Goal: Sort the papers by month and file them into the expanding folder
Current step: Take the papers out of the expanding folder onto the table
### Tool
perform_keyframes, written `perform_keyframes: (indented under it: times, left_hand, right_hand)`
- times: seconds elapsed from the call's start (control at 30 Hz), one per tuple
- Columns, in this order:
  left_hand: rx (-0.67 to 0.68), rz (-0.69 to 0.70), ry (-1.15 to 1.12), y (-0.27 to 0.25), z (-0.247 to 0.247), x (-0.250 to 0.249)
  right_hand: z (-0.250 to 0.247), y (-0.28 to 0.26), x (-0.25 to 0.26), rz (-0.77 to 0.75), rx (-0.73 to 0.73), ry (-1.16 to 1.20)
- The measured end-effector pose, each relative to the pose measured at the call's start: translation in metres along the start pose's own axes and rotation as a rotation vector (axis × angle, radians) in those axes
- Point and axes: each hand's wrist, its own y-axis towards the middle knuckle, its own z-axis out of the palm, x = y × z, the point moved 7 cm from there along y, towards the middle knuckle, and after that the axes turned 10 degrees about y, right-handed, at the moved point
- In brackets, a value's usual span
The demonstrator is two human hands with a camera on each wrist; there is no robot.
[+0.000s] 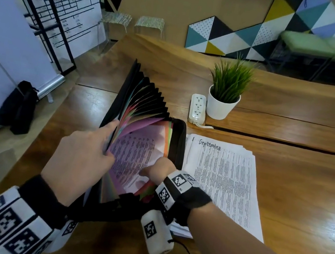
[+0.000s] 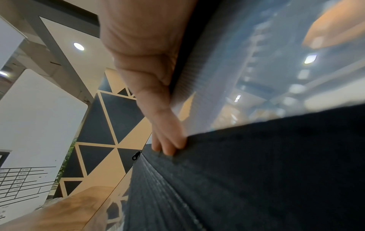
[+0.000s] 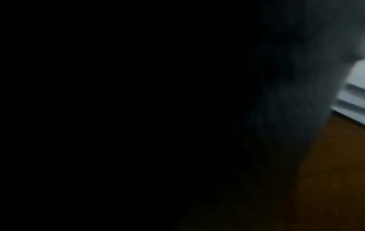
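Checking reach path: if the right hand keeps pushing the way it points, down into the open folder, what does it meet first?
Probably the printed sheet already under the right hand, inside the expanding folder; depth below it is unclear.

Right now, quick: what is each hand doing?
Left hand: grips a bunch of coloured dividers of the black expanding folder, holding them back.
Right hand: reaches into the open pocket onto a printed sheet; its fingers are hidden, cannot tell.
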Motion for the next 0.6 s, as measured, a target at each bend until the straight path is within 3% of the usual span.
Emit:
perform_keyframes:
  times: [0.1, 0.23, 0.37, 0.47, 0.6]
  left_hand:
    - [0.013, 0.017, 0.005, -0.001, 0.005, -0.005]
    - [-0.013, -0.002, 0.022, 0.002, -0.001, -0.006]
    - [-0.015, -0.011, -0.023, 0.008, -0.003, -0.003]
    - [-0.042, -0.026, -0.072, 0.013, -0.004, 0.002]
    - [-0.054, -0.042, -0.103, 0.017, -0.004, 0.009]
  right_hand:
    - [0.008, 0.005, -0.01, -0.03, 0.066, 0.314]
    - [-0.021, -0.01, -0.008, -0.147, -0.208, 0.216]
    - [-0.068, -0.025, -0.024, -0.227, -0.27, 0.264]
    - [-0.119, -0.04, -0.062, -0.249, -0.352, 0.279]
    - [-0.174, -0.053, -0.148, -0.11, -0.468, 0.327]
